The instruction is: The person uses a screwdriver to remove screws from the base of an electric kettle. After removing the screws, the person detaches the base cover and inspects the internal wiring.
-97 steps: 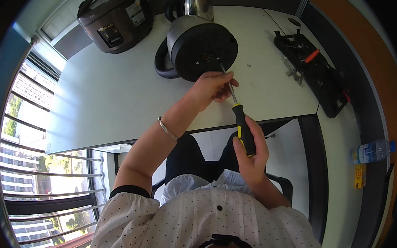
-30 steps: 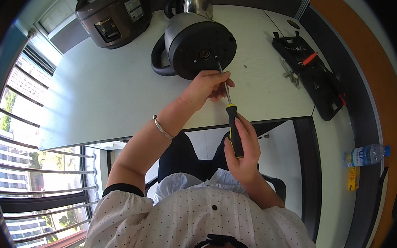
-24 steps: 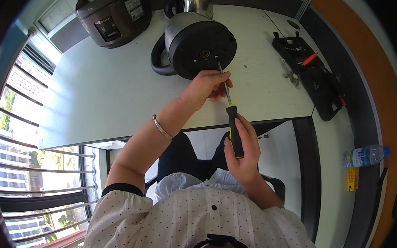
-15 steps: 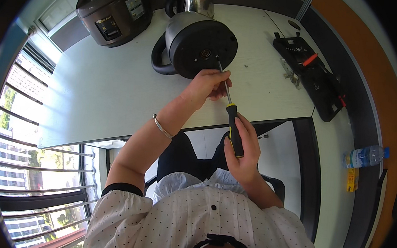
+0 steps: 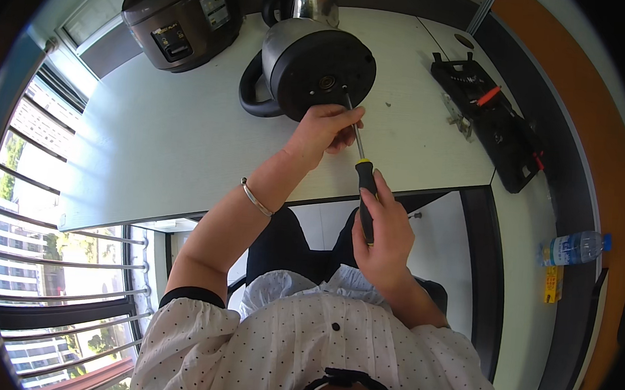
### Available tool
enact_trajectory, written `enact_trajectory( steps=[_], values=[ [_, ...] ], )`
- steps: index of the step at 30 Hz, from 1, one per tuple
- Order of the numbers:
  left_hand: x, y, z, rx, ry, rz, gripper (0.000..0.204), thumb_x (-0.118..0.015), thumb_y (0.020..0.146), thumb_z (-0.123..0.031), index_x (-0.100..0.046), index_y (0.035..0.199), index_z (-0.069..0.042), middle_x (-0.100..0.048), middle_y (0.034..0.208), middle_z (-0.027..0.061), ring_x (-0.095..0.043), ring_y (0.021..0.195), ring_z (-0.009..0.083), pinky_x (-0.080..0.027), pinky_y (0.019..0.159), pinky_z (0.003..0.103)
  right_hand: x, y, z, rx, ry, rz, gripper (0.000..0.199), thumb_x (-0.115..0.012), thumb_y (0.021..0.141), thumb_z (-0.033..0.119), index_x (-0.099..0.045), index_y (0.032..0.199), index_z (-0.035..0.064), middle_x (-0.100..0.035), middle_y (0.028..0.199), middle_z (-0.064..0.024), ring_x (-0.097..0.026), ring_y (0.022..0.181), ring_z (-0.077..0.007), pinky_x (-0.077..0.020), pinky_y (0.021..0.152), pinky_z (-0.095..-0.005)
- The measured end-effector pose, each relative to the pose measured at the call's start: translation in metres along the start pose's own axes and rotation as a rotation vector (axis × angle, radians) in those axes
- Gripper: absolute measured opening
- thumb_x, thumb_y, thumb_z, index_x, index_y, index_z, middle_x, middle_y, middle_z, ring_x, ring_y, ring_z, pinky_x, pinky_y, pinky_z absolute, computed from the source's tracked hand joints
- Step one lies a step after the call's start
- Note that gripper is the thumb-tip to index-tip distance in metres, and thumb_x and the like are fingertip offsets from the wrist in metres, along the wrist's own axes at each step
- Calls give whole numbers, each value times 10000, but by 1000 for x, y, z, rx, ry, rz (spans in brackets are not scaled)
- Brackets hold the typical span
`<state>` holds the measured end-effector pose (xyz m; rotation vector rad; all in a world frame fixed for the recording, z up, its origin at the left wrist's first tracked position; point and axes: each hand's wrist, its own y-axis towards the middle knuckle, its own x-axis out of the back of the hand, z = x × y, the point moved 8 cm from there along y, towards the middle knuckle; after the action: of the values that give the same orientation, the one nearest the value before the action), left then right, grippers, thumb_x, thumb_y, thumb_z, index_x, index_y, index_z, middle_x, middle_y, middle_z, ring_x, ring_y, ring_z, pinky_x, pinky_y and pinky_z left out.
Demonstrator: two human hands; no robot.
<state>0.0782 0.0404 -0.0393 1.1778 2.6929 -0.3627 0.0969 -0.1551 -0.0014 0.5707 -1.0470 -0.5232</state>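
An electric kettle [image 5: 299, 74] lies on its side on the table, its round black base turned toward me and its black handle out to the left. Small screw holes and a round central connector show in the base. My right hand [image 5: 389, 233] is closed around the black-and-yellow handle of a screwdriver [image 5: 365, 173]. Just below the kettle's base, the fingers of my left hand [image 5: 324, 130] pinch the metal shaft. The screwdriver's tip meets the base at a hole right of the connector; whether it sits in a screw I cannot tell.
On the white table [image 5: 185, 150] a brown electric cooker [image 5: 183, 23] stands back left, and a metal kettle [image 5: 316, 3] stands behind. An opened black tool case [image 5: 485, 116] lies right. A tiny dark piece [image 5: 388, 104] lies beside the kettle. A water bottle [image 5: 575, 249] is far right.
My right hand has turned on the screwdriver handle, its fingers now wrapped further over it. The left hand and the kettle have stayed almost where they were.
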Motion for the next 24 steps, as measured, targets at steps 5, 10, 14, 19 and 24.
enact_trajectory(
  steps=[5,10,14,19,24],
  values=[
    [-3,2,0,-9,-56,67,327,-615,934,-318,-621,863,2,-486,579,16,-371,447,65,-236,412,213,2,1,-7,-96,171,-100,553,-637,816,33,-435,1330,2,-508,1308,-222,-598,858,-271,-499,744,-338],
    [-3,4,4,6,-57,76,339,-600,945,-320,-627,896,14,-483,579,11,-371,449,63,-245,413,216,-26,-17,-41,-721,1025,-60,553,-628,901,85,-384,1390,6,-621,1092,-104,-522,773,-59,-446,661,-206],
    [4,-2,-9,-65,190,-80,282,-657,899,-267,-639,879,14,-537,591,40,-455,459,108,-338,427,258,-23,-15,-47,-735,1031,-52,472,-626,897,53,-465,1335,-13,-640,1067,-99,-559,804,-67,-464,688,-207],
    [5,-74,-76,-1077,977,-668,299,-753,794,-231,-650,987,-27,-587,756,85,-554,617,196,-458,582,310,-10,-8,-55,-687,826,-86,464,-640,867,15,-498,1305,-41,-645,1075,-118,-601,928,-112,-486,809,-224],
    [24,-106,-104,-1127,1279,-1065,640,-821,692,-333,-544,1200,-59,-564,1023,146,-500,1063,337,-405,884,438,2,-2,-55,-579,763,-141,471,-648,844,-6,-510,1293,-51,-650,1075,-118,-607,934,-120,-488,832,-235]
  ],
)
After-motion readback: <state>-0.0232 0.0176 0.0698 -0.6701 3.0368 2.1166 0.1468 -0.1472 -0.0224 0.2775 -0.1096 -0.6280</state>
